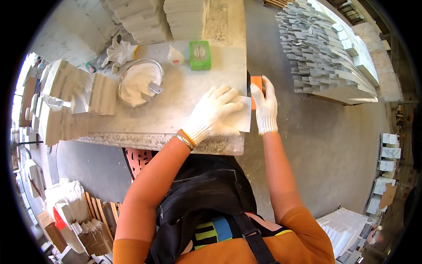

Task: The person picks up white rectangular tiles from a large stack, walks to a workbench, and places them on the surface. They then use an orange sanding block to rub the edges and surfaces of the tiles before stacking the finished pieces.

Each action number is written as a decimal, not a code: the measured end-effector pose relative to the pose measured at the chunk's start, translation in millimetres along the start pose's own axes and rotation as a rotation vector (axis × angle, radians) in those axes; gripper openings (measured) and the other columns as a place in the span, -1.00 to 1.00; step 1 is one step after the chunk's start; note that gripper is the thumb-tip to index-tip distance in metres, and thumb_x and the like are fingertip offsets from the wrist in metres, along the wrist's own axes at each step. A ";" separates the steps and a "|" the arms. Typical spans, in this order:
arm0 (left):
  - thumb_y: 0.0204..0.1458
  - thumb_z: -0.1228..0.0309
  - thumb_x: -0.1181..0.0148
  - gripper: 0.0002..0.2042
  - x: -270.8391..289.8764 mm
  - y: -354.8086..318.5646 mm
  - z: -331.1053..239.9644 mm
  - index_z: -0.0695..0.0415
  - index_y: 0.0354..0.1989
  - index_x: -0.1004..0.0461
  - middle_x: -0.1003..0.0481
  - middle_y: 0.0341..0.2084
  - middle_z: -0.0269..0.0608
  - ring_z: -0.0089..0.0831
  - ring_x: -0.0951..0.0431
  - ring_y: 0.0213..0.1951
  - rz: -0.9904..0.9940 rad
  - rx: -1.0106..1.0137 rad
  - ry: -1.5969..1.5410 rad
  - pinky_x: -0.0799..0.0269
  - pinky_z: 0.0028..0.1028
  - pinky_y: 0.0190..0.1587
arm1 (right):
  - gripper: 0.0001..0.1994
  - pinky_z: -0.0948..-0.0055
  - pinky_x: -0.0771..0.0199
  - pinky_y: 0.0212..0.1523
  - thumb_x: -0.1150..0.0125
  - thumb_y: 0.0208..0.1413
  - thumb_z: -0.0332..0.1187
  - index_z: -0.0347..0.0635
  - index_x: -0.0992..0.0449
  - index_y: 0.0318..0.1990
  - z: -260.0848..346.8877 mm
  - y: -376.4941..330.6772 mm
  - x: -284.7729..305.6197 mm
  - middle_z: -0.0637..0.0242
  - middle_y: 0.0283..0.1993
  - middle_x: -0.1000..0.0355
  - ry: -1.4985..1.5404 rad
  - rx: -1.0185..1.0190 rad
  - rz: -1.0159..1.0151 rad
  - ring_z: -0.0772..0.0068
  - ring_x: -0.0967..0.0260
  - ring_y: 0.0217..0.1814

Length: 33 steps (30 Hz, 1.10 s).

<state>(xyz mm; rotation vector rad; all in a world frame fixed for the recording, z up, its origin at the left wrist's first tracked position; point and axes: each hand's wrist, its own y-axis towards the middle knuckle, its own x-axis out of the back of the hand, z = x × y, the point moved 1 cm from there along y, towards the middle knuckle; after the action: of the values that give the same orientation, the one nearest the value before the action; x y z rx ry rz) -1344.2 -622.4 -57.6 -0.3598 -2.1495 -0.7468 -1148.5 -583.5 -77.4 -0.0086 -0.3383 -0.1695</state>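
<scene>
My left hand [214, 111], in a white knit glove, lies flat with fingers spread on a thin white tile [245, 118]. The tile rests at the right end of a stone-topped table [176, 121] and reaches slightly past its edge. Just beyond that edge, my gloved right hand [267, 109] is closed around an orange block [256, 81], held beside the tile's right edge. Whether block and tile touch I cannot tell. Left of my hands stands a round metal-rimmed dish of white powder [136, 81], with a flat metal scraper [155, 88] in it.
On the table are a green box [200, 61], a small white bottle [175, 58] and a loose white glove [118, 53]. Tile stacks [103, 94] stand at the left, and more stone stacks [187, 20] at the back. A large tile pile [321, 55] stands across the floor at right.
</scene>
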 end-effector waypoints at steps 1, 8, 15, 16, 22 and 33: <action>-0.45 0.09 -0.54 -0.33 -3.4 2.2 0.4 -0.04 0.00 -0.56 -0.39 0.17 -0.11 0.01 -0.32 0.24 -0.015 -0.008 -0.002 -0.26 -0.07 0.27 | -0.33 0.37 -0.30 0.26 -0.29 0.16 -0.05 -0.31 -0.31 0.30 -5.7 22.8 2.3 0.09 0.21 -0.42 -0.043 0.018 -0.001 0.30 -0.37 0.23; -0.45 0.10 -0.54 -0.34 -5.5 -3.6 5.0 -0.01 -0.02 -0.56 -0.39 0.17 -0.10 0.00 -0.31 0.24 -0.027 0.007 -0.023 -0.25 -0.08 0.27 | -0.40 0.41 -0.35 0.20 -0.24 0.24 -0.18 -0.31 -0.26 0.34 6.0 -14.3 29.9 0.17 0.18 -0.41 0.284 -0.085 0.027 0.43 -0.36 0.16; -0.44 0.12 -0.52 -0.34 2.8 -0.9 0.5 0.03 -0.02 -0.56 -0.41 0.15 -0.09 0.01 -0.33 0.22 0.025 -0.011 -0.063 -0.26 -0.08 0.25 | -0.36 0.36 -0.27 0.30 -0.24 0.23 -0.19 -0.33 -0.22 0.36 -1.8 -107.1 22.2 0.11 0.25 -0.36 0.166 -0.074 0.032 0.35 -0.30 0.29; -0.44 0.11 -0.53 -0.34 1.8 -1.5 2.2 0.02 -0.02 -0.56 -0.41 0.15 -0.09 0.01 -0.33 0.22 0.028 -0.008 -0.062 -0.26 -0.07 0.26 | -0.36 0.37 -0.27 0.29 -0.25 0.23 -0.17 -0.33 -0.23 0.35 -9.3 -89.4 16.4 0.11 0.24 -0.37 0.150 -0.051 0.022 0.35 -0.31 0.27; -0.44 0.08 -0.54 -0.33 1.1 3.8 -1.2 -0.02 -0.01 -0.56 -0.40 0.17 -0.12 0.01 -0.32 0.25 0.022 0.005 -0.040 -0.24 -0.05 0.28 | -0.36 0.41 -0.33 0.19 -0.26 0.20 -0.06 -0.33 -0.32 0.29 -1.1 26.8 -0.6 0.16 0.17 -0.43 0.193 0.006 0.026 0.41 -0.36 0.13; -0.49 0.18 -0.52 -0.37 6.9 1.9 -3.2 0.07 -0.09 -0.56 -0.42 0.09 -0.08 -0.02 -0.36 0.17 -0.009 -0.009 -0.094 -0.31 -0.09 0.19 | -0.36 0.34 -0.27 0.30 -0.25 0.24 -0.23 -0.33 -0.19 0.38 -1.0 -116.8 24.4 0.13 0.24 -0.35 0.154 -0.042 0.016 0.35 -0.30 0.29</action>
<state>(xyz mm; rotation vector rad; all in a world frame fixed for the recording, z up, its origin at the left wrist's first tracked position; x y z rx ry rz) -1345.6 -622.9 -49.9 -0.3968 -2.2378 -0.7584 -1145.1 -702.7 -72.6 -0.0399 -0.1812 -0.1600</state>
